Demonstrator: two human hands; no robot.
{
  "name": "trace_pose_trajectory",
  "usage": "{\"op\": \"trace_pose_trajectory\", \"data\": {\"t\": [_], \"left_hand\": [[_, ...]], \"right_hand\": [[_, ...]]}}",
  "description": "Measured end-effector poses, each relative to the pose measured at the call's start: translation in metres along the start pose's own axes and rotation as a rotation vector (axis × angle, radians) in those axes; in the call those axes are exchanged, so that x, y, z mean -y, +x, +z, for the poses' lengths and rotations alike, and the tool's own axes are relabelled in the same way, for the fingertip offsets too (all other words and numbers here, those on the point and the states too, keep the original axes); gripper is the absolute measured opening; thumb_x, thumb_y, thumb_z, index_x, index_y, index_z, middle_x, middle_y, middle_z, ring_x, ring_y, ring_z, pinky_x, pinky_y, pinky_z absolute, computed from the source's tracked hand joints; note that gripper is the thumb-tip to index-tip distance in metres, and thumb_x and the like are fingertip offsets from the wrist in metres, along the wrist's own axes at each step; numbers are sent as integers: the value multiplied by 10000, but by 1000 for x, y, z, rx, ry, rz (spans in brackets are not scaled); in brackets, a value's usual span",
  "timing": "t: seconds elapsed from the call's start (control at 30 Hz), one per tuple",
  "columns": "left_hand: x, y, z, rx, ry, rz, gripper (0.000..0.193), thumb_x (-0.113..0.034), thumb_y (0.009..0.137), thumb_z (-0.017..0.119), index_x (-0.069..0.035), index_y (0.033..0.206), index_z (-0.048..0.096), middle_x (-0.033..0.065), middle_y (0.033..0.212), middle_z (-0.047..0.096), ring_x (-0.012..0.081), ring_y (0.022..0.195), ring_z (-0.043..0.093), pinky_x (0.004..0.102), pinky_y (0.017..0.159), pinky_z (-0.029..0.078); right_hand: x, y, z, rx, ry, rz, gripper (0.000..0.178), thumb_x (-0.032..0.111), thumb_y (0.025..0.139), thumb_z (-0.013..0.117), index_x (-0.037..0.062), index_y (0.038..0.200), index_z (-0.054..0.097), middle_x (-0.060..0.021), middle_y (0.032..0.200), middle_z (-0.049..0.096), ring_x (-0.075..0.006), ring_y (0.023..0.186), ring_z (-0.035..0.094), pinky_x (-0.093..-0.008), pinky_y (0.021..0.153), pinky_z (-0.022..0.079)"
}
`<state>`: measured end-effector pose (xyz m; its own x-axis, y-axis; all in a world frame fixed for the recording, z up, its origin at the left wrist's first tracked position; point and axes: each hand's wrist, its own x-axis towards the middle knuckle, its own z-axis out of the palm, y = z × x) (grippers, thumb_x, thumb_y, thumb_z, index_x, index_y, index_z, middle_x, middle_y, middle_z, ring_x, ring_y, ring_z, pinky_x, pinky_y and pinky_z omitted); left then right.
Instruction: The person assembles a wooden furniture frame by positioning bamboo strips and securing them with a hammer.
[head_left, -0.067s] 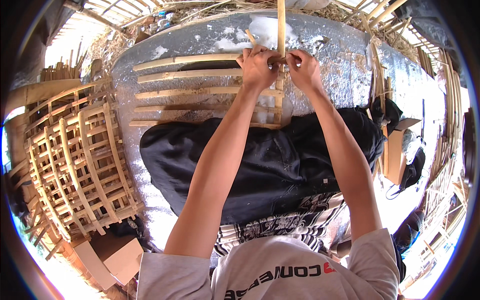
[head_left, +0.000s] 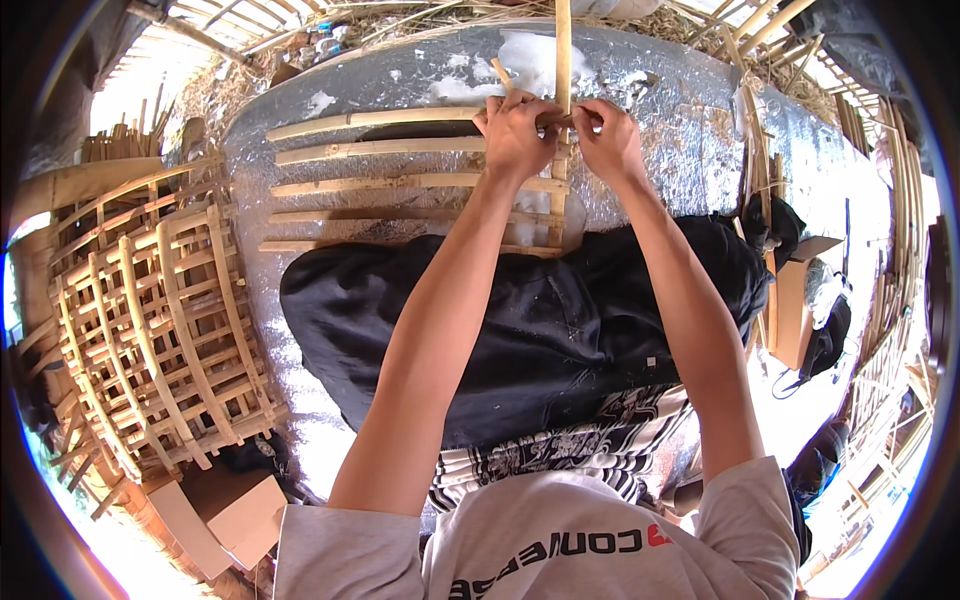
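Both hands meet at the far end of a slatted bamboo frame, over its upright bamboo strip (head_left: 563, 60). My left hand (head_left: 518, 135) is closed, thumb and fingertips pinched together just left of the strip. A short bamboo stick (head_left: 501, 73) pokes out beyond its knuckles; whether the fingers grip it is hidden. Just right of the strip, my right hand (head_left: 611, 142) is also closed in a pinch. Something thin and small seems to lie between the fingertips, too small to name. Several bamboo slats (head_left: 380, 154) run left from the strip, one below another.
Black cloth (head_left: 470, 340) covers my legs, below the frame. The frame lies on a worn silvery sheet (head_left: 660, 185). Stacked bamboo lattices (head_left: 165, 335) stand at the left, above an open cardboard box (head_left: 245, 520). Another carton (head_left: 792, 315) and long bamboo strips (head_left: 895, 240) are at the right.
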<state>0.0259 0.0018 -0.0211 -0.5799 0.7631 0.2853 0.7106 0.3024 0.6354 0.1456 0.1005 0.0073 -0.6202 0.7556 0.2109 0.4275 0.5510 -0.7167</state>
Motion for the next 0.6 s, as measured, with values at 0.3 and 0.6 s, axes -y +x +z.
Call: {"op": "trace_pose_trajectory", "data": {"t": [0.3, 0.6], "left_hand": [[5, 2, 2, 42, -89, 34, 252, -141, 706, 744, -217, 946, 757, 14, 991, 680, 214, 996, 615, 428, 947, 370], [9, 7, -1, 19, -216, 19, 228, -113, 694, 725, -210, 896, 767, 14, 965, 705, 247, 983, 590, 440, 887, 347]], "right_hand": [[9, 1, -5, 15, -19, -50, 129, 109, 871, 639, -9, 890, 688, -179, 878, 699, -321, 783, 706, -386, 708, 562], [17, 3, -7, 40, -74, -164, 122, 115, 870, 648, -3, 856, 677, -180, 821, 672, -350, 735, 672, -418, 676, 546]]}}
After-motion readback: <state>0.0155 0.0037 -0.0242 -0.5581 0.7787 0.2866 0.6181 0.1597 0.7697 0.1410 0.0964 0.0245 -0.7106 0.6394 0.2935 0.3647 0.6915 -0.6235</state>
